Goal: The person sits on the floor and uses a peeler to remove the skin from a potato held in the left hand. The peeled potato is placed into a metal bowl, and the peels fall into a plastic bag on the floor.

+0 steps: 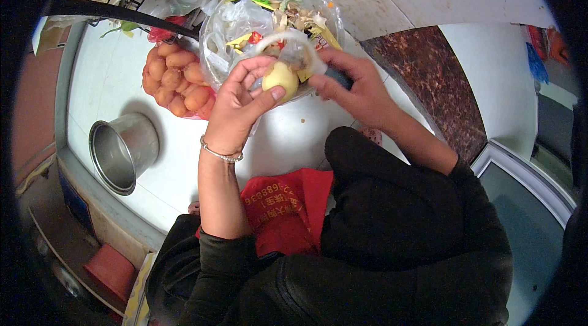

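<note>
My left hand (243,98) holds a mostly peeled potato (281,81), pale yellow, with a brown patch near its top. My right hand (356,82) grips the dark handle (339,78) of a tool, probably a peeler, whose light-coloured head is blurred beside the potato. Both hands are over the near edge of a waste bin lined with clear plastic (209,57), which holds peelings, plastic bags and yellow wrappers. Left of the bin, a red net bag holds several brown unpeeled potatoes (171,78).
An empty metal pot (149,135) lies or stands at the left on the white tiled floor (275,142). A red apron or cloth (287,211) bearing writing hangs between my knees. A black rack rim (124,16) is at the upper left, and a dark red stone strip (441,82) at the right.
</note>
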`<action>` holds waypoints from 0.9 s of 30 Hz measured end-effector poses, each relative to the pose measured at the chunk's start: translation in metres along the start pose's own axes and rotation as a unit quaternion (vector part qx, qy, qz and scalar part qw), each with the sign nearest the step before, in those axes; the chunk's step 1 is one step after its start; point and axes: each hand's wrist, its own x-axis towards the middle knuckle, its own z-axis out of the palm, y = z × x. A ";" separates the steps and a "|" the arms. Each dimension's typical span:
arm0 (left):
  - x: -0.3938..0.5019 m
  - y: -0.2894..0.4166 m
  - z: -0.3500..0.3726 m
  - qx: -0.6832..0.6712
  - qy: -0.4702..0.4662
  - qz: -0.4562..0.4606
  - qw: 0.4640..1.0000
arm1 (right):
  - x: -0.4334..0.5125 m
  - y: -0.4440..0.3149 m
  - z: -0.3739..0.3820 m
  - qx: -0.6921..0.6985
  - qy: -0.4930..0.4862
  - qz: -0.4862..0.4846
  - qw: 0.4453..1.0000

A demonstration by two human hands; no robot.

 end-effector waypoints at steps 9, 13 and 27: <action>-0.003 0.004 0.000 -0.114 -0.017 -0.005 0.993 | 0.001 0.006 -0.003 -0.047 0.017 0.049 0.998; -0.002 0.003 0.002 -0.128 -0.010 0.000 0.992 | 0.001 0.002 0.002 -0.090 0.013 -0.101 0.991; -0.008 0.005 -0.005 -0.137 -0.047 0.018 0.989 | 0.002 -0.007 -0.002 -0.136 0.009 -0.119 0.983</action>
